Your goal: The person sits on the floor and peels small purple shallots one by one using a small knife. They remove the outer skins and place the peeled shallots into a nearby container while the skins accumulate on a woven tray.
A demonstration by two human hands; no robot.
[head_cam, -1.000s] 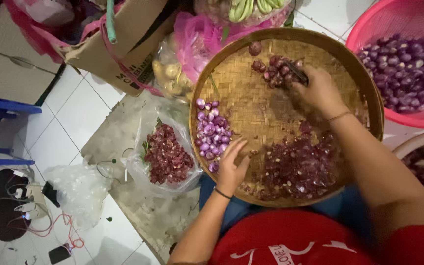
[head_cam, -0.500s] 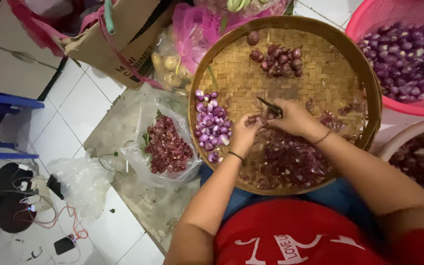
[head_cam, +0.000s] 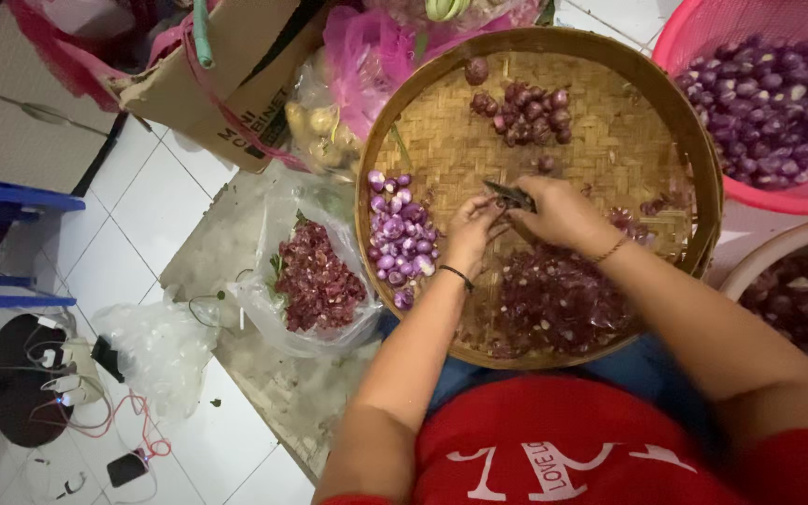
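Left hand (head_cam: pixel 472 227) pinches a shallot, hidden in the fingers; right hand (head_cam: pixel 558 213) is closed around a small knife (head_cam: pixel 511 195), over the middle of the woven tray (head_cam: pixel 694 159).

Trim shallow, blade angled off the fingertips. One bag of skins (head_cam: pixel 318 276) lies left of the tray; on it, one peeled pile (head_cam: pixel 400 238), one unpeeled cluster (head_cam: pixel 526 105), one heap of skins (head_cam: pixel 558 297); one pink basket (head_cam: pixel 694 37) sits right.

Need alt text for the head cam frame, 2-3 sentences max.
Seen from above, a person's left hand and right hand meet over a round woven bamboo tray, the right holding a small knife. On the tray lie peeled shallots, unpeeled shallots and a heap of reddish skins. A pink basket of shallots sits to the right, a plastic bag of skins to the left.
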